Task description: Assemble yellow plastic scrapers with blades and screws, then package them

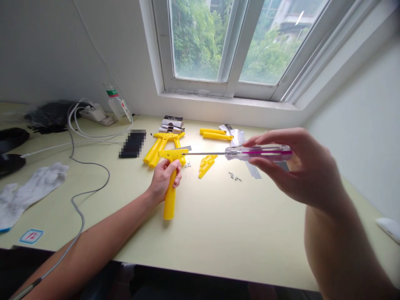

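Note:
My left hand [165,179] is wrapped round the upper grip of a yellow T-shaped scraper handle [169,202], its head upright and its grip pointing down toward me. In my right hand [300,166] is a screwdriver [259,152] with a clear and purple handle, pinched between thumb and fingers. The screwdriver lies level, and its tip meets the right part of the yellow head; whether a screw sits there is too small to tell. Behind the head lie more yellow scraper handles [153,152]. Small yellow pieces [206,166] rest to the right, below the shaft.
Loose screws [235,176] and small nuts [188,165] lie on the table [218,233]. Farther back are yellow tubes [215,134], black-and-white packets [172,123], and a flat metal blade [253,171]. Cables, a bottle [118,104] and white gloves [34,183] occupy the left.

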A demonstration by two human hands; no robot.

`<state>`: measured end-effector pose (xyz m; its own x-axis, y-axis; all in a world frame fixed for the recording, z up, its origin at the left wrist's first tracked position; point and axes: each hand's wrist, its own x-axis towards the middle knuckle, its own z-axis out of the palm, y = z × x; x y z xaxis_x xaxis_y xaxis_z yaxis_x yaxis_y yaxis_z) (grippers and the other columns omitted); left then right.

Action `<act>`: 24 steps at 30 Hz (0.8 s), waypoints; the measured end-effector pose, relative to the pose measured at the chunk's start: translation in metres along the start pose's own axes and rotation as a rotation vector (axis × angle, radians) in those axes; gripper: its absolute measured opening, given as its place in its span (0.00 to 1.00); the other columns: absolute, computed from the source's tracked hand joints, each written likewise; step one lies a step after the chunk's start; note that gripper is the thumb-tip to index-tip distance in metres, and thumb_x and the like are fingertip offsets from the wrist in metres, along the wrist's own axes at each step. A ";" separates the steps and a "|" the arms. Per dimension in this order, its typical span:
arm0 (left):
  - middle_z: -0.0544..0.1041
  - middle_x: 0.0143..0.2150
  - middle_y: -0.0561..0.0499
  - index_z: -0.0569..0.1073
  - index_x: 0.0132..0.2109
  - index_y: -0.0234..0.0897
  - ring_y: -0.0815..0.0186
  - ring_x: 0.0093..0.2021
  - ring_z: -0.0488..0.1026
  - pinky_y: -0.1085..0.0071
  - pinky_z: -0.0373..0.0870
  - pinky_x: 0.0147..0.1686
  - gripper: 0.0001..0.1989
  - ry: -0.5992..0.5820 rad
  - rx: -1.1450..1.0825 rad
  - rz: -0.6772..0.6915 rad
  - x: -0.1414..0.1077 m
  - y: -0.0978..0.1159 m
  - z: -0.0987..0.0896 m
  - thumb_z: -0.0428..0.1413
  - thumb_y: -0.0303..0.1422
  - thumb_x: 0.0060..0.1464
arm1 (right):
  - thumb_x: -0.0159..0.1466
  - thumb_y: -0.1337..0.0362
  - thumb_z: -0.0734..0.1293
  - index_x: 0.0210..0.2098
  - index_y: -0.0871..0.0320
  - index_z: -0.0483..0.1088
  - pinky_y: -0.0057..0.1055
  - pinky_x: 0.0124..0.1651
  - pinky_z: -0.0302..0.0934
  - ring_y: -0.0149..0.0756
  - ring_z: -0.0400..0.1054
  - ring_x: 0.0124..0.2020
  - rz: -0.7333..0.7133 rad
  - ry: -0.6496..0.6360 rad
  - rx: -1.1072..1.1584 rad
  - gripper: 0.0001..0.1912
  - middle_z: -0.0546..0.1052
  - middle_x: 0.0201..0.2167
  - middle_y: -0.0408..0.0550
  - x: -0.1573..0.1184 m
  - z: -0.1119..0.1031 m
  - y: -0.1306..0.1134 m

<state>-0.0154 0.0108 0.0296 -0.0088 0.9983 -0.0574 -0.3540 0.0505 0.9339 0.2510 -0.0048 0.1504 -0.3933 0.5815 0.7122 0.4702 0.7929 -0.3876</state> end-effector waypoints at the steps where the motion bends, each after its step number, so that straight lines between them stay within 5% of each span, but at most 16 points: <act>1: 0.65 0.21 0.58 0.64 0.30 0.35 0.79 0.14 0.59 0.81 0.53 0.12 0.13 -0.003 -0.008 -0.004 0.000 0.000 0.000 0.60 0.36 0.53 | 0.57 0.67 0.74 0.47 0.49 0.70 0.37 0.39 0.73 0.40 0.76 0.39 -0.034 0.101 0.015 0.20 0.79 0.39 0.44 0.002 0.001 0.000; 4: 0.66 0.22 0.58 0.64 0.30 0.34 0.79 0.14 0.59 0.81 0.53 0.12 0.13 -0.011 -0.034 -0.001 0.000 0.000 0.000 0.60 0.36 0.53 | 0.54 0.69 0.76 0.44 0.50 0.72 0.34 0.30 0.69 0.38 0.76 0.34 -0.114 0.423 0.057 0.19 0.77 0.33 0.44 0.008 0.002 0.003; 7: 0.67 0.24 0.57 0.64 0.29 0.34 0.80 0.14 0.59 0.81 0.53 0.12 0.13 -0.019 -0.058 0.015 0.001 -0.002 -0.002 0.60 0.35 0.53 | 0.61 0.64 0.71 0.41 0.51 0.71 0.30 0.19 0.58 0.32 0.70 0.24 0.028 0.568 0.108 0.09 0.74 0.27 0.43 0.012 -0.005 0.017; 9: 0.67 0.25 0.57 0.64 0.29 0.34 0.80 0.14 0.60 0.81 0.53 0.12 0.13 -0.037 -0.057 0.008 0.002 -0.003 -0.003 0.60 0.36 0.53 | 0.65 0.59 0.67 0.41 0.51 0.68 0.28 0.16 0.53 0.29 0.65 0.18 0.240 0.426 0.174 0.07 0.73 0.25 0.42 0.012 -0.006 0.033; 12: 0.67 0.22 0.57 0.64 0.29 0.35 0.79 0.14 0.59 0.81 0.53 0.12 0.14 -0.097 -0.036 -0.023 -0.001 -0.004 -0.003 0.58 0.37 0.55 | 0.65 0.52 0.66 0.41 0.52 0.64 0.28 0.17 0.54 0.30 0.65 0.18 0.546 -0.052 0.182 0.12 0.73 0.23 0.41 0.008 0.009 0.060; 15: 0.64 0.19 0.59 0.63 0.30 0.36 0.78 0.13 0.57 0.81 0.53 0.12 0.14 -0.149 -0.007 -0.051 -0.004 -0.007 -0.003 0.57 0.38 0.57 | 0.65 0.50 0.63 0.36 0.54 0.63 0.29 0.26 0.62 0.33 0.69 0.24 0.661 -0.358 0.072 0.14 0.73 0.22 0.41 0.001 0.041 0.080; 19: 0.64 0.17 0.58 0.63 0.30 0.36 0.77 0.13 0.56 0.81 0.52 0.12 0.13 -0.196 0.037 -0.056 -0.007 -0.009 -0.003 0.56 0.38 0.58 | 0.64 0.49 0.61 0.34 0.54 0.64 0.29 0.24 0.59 0.34 0.69 0.24 0.783 -0.573 -0.054 0.15 0.76 0.25 0.44 -0.010 0.080 0.090; 24: 0.64 0.14 0.59 0.63 0.31 0.36 0.77 0.12 0.54 0.80 0.52 0.13 0.13 -0.255 0.088 -0.070 -0.010 -0.009 0.000 0.54 0.38 0.60 | 0.64 0.51 0.60 0.37 0.54 0.69 0.29 0.29 0.60 0.38 0.73 0.34 0.767 -0.745 -0.178 0.14 0.79 0.33 0.47 -0.019 0.091 0.094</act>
<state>-0.0126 0.0003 0.0220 0.2524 0.9667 -0.0426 -0.2628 0.1109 0.9585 0.2307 0.0754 0.0466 -0.2983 0.9234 -0.2416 0.8796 0.1677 -0.4452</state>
